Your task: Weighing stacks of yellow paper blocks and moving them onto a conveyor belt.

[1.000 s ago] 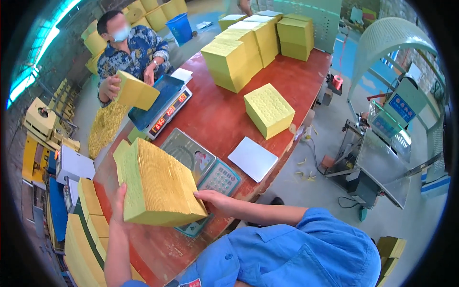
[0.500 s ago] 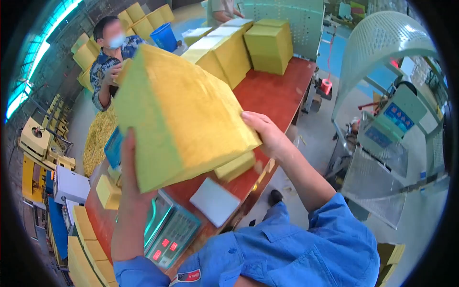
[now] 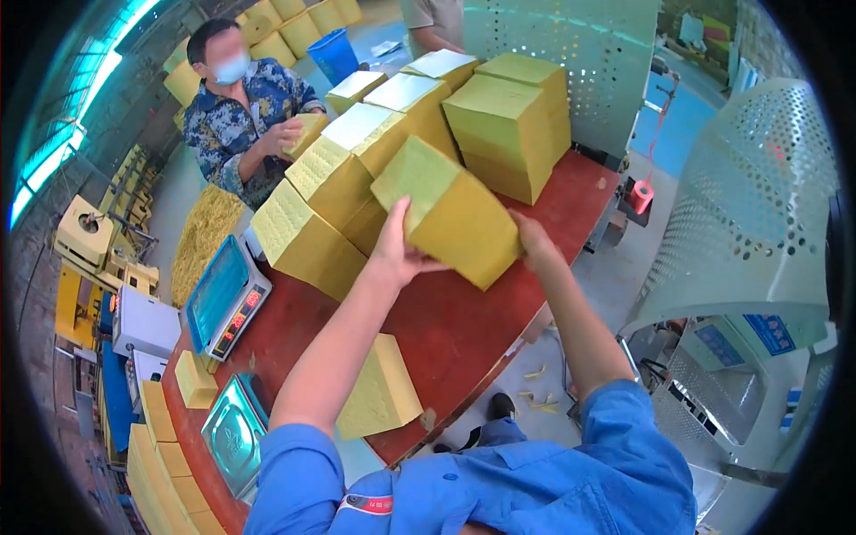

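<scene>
A thick stack of yellow paper point(image 3: 473, 236) is gripped between my two hands, tilted above the red table. My left hand point(image 3: 399, 250) wraps its near left side, fingers underneath and thumb up. At the right end, my right hand point(image 3: 532, 239) presses against the stack, its fingers partly hidden behind it. Just beyond stand several tall yellow paper stacks point(image 3: 308, 236), some topped with white sheets point(image 3: 357, 125). A lower yellow stack point(image 3: 382, 392) lies on the table beside my left forearm, next to a white sheet point(image 3: 361, 456).
A blue-topped digital scale point(image 3: 223, 308) and a metal-pan scale point(image 3: 236, 437) occupy the table's left side, near a small yellow block point(image 3: 194, 379). Across the table, a masked co-worker point(image 3: 259, 116) holds a yellow block. A perforated metal guard point(image 3: 749, 196) stands at the right.
The yellow paper stack has moved away from me and lower, toward the rows of stacks, with both hands still holding it. My view has shifted, revealing more of the table.
</scene>
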### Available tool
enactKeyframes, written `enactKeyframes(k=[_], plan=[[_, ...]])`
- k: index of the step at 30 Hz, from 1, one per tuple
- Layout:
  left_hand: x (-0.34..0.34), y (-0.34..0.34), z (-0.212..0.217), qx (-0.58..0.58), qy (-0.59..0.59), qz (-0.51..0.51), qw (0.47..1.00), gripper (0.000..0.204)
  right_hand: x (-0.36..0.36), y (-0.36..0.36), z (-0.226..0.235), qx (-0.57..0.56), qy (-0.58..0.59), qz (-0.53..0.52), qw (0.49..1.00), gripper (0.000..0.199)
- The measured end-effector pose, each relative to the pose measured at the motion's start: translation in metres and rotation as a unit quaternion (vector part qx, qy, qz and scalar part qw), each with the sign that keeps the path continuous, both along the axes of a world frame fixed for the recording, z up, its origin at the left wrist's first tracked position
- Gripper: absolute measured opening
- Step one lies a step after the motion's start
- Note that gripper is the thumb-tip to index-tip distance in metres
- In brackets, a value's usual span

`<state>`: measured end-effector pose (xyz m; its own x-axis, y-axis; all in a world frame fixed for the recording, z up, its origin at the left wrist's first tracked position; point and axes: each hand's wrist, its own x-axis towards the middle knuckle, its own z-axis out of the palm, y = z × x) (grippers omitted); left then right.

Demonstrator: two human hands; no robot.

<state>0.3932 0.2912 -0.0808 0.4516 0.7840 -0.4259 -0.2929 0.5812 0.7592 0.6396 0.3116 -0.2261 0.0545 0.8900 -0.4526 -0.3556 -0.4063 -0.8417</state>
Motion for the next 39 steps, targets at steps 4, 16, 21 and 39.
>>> enactKeyframes(k=[4,16,21,39], plan=[[0.05,0.022,0.008,-0.023,0.102,0.139,0.985,0.087,-0.006,-0.012,0.015,0.142,-0.015,-0.18,0.973,0.037],[0.093,0.045,0.008,0.027,0.158,0.144,0.977,0.077,-0.02,-0.045,0.01,0.24,-0.348,-0.12,0.898,0.028],[0.066,0.044,0.008,0.048,0.107,0.096,0.988,0.093,-0.026,-0.036,-0.004,0.249,-0.327,-0.09,0.907,0.033],[-0.344,-0.48,0.043,0.115,0.156,0.311,0.93,0.062,-0.36,-0.368,0.121,0.312,0.09,0.453,0.83,0.011]])
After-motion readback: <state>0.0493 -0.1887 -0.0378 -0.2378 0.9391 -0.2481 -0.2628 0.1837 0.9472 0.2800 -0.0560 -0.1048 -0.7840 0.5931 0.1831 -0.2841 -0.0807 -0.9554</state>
